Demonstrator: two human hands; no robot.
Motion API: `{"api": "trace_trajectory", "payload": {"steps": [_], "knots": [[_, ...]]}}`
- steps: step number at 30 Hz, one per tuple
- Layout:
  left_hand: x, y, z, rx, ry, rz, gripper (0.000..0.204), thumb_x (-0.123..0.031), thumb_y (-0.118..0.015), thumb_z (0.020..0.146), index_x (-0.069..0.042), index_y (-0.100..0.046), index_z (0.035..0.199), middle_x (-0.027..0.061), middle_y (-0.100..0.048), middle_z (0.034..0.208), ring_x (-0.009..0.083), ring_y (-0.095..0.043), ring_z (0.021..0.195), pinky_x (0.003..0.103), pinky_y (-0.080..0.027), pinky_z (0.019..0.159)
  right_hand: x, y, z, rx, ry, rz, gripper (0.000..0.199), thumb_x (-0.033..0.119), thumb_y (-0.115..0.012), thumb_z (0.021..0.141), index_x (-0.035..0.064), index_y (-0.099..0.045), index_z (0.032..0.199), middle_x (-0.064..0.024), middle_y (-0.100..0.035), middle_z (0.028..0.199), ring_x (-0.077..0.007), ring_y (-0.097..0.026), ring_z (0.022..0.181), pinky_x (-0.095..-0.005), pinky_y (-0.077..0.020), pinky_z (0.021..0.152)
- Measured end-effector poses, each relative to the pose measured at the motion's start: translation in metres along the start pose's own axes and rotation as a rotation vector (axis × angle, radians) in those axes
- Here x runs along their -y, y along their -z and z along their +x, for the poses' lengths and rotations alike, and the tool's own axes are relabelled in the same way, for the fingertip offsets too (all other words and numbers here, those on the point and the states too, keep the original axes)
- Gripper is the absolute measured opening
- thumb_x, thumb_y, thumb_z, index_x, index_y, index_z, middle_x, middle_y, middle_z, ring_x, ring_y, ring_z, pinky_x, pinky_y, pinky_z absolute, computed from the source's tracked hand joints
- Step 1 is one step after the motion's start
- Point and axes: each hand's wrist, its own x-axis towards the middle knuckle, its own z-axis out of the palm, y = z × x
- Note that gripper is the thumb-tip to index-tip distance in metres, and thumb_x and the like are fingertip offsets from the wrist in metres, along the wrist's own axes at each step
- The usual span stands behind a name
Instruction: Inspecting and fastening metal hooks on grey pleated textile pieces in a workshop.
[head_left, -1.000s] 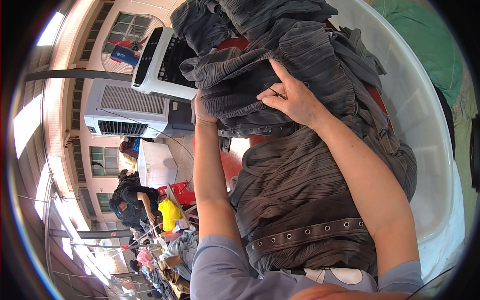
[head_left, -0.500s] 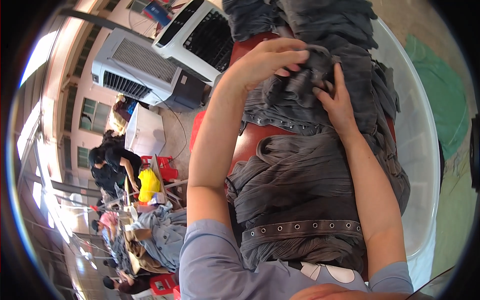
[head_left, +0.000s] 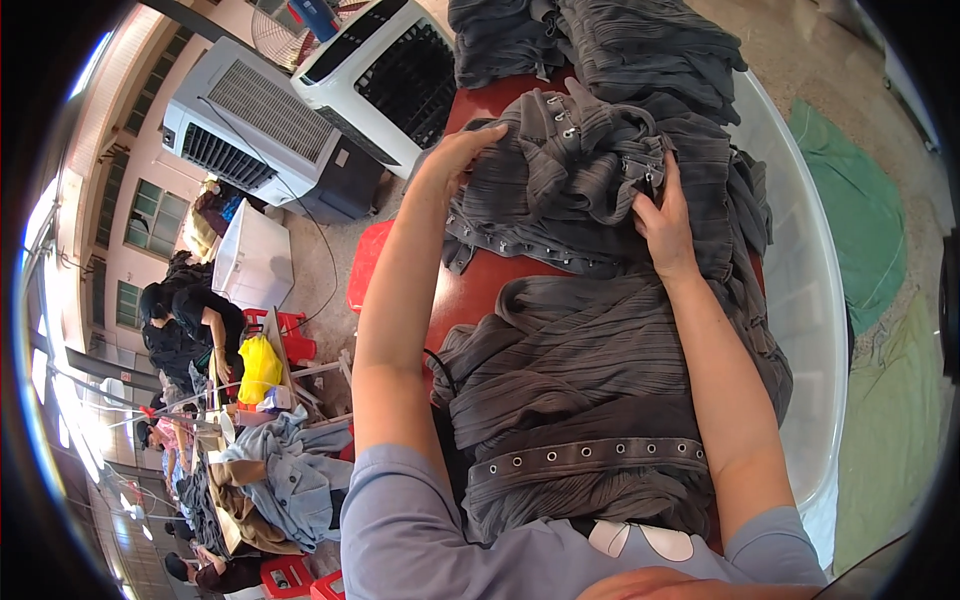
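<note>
A folded grey pleated garment with eyelet trim (head_left: 590, 180) lies on a red table (head_left: 480, 290). My left hand (head_left: 455, 155) presses on its left edge, fingers spread flat. My right hand (head_left: 662, 222) grips a fold of the same garment near its middle right. Closer to me lies another grey pleated garment (head_left: 580, 400) with an eyelet waistband, spread under my forearms. More grey garments (head_left: 600, 40) are piled at the table's far end.
Two large white air coolers (head_left: 300, 110) stand on the floor to the left. Further left, people work at tables with heaped clothes (head_left: 270, 470) and red stools. A white plastic sheet (head_left: 810, 300) edges the table on the right, beside green cloth (head_left: 860, 220).
My head has turned so the view shifted. Both hands slid down the folded garment; the left hand moved from its top to its left edge, and the right hand now grips a fold.
</note>
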Motion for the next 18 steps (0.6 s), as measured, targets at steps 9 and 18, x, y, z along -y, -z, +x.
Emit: {"api": "trace_trajectory", "payload": {"steps": [9, 18], "knots": [[-0.021, -0.019, 0.003, 0.156, 0.128, -0.010, 0.043, -0.030, -0.081, 0.079, -0.001, -0.072, 0.109, 0.0106, -0.075, 0.098, 0.0226, -0.073, 0.083, 0.034, -0.058, 0.076, -0.009, 0.000, 0.005, 0.000, 0.043, -0.027, 0.073, 0.006, -0.057, 0.092, 0.0074, -0.025, 0.159, 0.0027, -0.058, 0.102, -0.0016, -0.045, 0.064, -0.0181, -0.0330, 0.051], [-0.033, -0.042, -0.003, 0.071, 0.009, -0.043, 0.038, -0.020, -0.079, 0.081, 0.001, -0.071, 0.112, 0.0120, -0.074, 0.097, 0.0232, -0.072, 0.080, 0.033, -0.058, 0.074, -0.016, 0.002, 0.006, -0.017, 0.070, -0.031, 0.068, 0.005, -0.060, 0.092, 0.0046, -0.032, 0.154, 0.0028, -0.057, 0.099, -0.0025, -0.045, 0.065, -0.0188, -0.0345, 0.052]]}}
